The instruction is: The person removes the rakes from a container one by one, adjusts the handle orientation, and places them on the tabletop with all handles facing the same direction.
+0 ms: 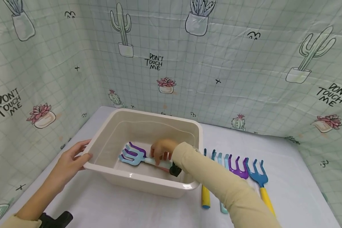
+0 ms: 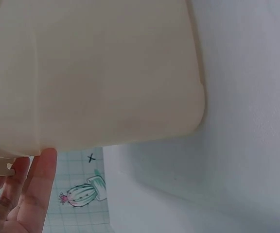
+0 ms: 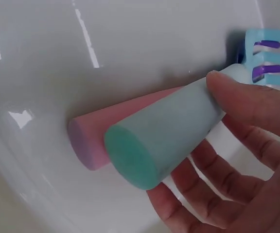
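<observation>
A cream plastic basin (image 1: 156, 116) stands on the table, and my left hand (image 1: 71, 159) grips the rim at its left corner. The thumb lies on the rim while the other fingers reach against the outer side. Inside the basin, my right hand (image 1: 163, 150) holds a light-blue hand fork (image 1: 133, 159) by its pale handle (image 3: 154, 128), thumb on one side and fingers curled on the other. Partly under it lies a purple hand fork with a pink handle (image 3: 89, 143). The tines of the two forks overlap at the left.
Right of the basin lie several more hand forks, among them a purple one (image 1: 239, 172) and a blue one with a yellow handle (image 1: 259, 178). My right sleeve (image 1: 216, 180) partly covers them. A patterned cloth (image 1: 176, 63) rises behind the white table (image 1: 296, 177).
</observation>
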Action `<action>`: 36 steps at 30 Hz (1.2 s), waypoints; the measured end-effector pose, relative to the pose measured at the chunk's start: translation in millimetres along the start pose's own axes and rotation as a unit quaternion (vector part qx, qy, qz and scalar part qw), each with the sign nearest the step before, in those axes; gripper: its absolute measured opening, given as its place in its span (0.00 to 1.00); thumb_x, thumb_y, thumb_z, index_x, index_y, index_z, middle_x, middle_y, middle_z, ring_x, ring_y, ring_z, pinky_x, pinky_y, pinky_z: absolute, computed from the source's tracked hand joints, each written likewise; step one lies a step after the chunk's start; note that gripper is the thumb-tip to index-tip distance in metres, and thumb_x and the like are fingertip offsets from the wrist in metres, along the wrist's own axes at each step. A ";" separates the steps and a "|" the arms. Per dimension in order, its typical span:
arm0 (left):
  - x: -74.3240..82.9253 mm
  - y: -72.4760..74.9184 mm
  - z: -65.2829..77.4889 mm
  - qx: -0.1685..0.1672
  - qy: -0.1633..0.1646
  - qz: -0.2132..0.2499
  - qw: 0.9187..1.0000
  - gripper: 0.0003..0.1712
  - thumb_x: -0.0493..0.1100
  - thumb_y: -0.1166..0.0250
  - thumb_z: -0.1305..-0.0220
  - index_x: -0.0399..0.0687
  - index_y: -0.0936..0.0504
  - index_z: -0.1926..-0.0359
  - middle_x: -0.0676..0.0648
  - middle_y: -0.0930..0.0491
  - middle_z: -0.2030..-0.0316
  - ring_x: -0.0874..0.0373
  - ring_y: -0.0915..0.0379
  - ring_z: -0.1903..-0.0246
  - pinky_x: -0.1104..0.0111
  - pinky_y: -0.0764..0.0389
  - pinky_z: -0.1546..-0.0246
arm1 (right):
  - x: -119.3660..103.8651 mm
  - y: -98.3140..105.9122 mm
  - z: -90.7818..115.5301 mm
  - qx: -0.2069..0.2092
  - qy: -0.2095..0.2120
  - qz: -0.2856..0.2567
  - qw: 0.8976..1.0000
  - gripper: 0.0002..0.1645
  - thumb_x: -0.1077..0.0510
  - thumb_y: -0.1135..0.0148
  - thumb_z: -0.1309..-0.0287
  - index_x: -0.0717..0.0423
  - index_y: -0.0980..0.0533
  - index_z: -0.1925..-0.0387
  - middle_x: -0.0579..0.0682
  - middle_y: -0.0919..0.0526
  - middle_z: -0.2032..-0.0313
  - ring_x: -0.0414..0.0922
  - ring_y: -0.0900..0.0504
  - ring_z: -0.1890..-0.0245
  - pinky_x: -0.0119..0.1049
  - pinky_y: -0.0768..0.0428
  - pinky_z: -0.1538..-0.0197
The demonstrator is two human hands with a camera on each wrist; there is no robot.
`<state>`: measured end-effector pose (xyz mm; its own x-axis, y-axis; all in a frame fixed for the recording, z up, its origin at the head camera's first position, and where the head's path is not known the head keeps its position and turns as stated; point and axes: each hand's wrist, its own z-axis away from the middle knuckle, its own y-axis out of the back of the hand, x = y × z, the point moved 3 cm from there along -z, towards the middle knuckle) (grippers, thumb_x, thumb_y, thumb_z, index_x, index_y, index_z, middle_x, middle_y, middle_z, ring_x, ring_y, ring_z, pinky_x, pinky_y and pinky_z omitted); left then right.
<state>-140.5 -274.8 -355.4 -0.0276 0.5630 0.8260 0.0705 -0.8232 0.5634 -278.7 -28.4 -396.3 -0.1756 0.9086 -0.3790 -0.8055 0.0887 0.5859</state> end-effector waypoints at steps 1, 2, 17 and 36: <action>0.0 0.2 -0.1 -0.001 -0.001 0.001 1.000 0.28 0.43 0.48 0.32 0.41 0.40 0.34 0.32 0.32 0.42 0.75 0.27 0.61 0.73 0.20 0.68 | 0.5 -0.6 -1.1 -0.003 0.000 -0.003 1.000 0.19 0.63 0.33 0.52 0.53 0.27 0.57 0.49 0.27 0.67 0.49 0.25 0.63 0.45 0.21 0.55; 0.0 0.3 -0.2 -0.001 -0.003 0.002 1.000 0.28 0.43 0.48 0.32 0.41 0.40 0.34 0.32 0.32 0.43 0.76 0.28 0.62 0.73 0.20 0.69 | 1.0 -1.0 -1.9 -0.005 0.000 -0.006 1.000 0.19 0.64 0.33 0.53 0.53 0.27 0.57 0.49 0.27 0.67 0.49 0.25 0.63 0.45 0.21 0.55; -4.4 1.7 0.5 -0.002 0.001 -0.001 1.000 0.29 0.44 0.47 0.32 0.40 0.40 0.34 0.36 0.31 0.44 0.82 0.31 0.64 0.74 0.21 0.69 | -4.3 -3.1 -3.6 -0.011 0.005 0.002 1.000 0.16 0.68 0.36 0.54 0.54 0.25 0.60 0.49 0.27 0.71 0.48 0.26 0.66 0.44 0.21 0.56; -2.6 0.8 -2.7 0.004 -0.003 -0.013 1.000 0.28 0.45 0.48 0.32 0.40 0.40 0.34 0.34 0.31 0.44 0.81 0.31 0.64 0.73 0.21 0.70 | -4.5 21.1 5.7 -0.076 0.012 -0.061 0.995 0.14 0.66 0.37 0.52 0.51 0.28 0.62 0.49 0.29 0.70 0.47 0.29 0.68 0.41 0.25 0.56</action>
<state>-143.1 -277.1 -357.1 -0.0238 0.5839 0.8115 0.0774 -0.8082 0.5838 -291.6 -28.3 -378.1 -0.0834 0.8851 -0.4578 -0.8977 0.1327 0.4201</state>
